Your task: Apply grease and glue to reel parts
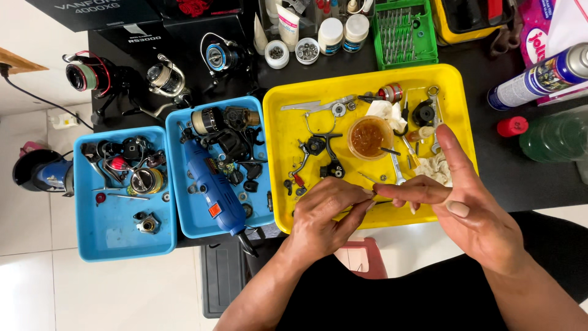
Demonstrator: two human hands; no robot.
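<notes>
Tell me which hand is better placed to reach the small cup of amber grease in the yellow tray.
Probably the right hand: its raised fingers stand just right of the grease cup in the yellow tray. The left hand sits lower, at the tray's near edge, fingertips pinched against the right hand's around something too small to identify.
</notes>
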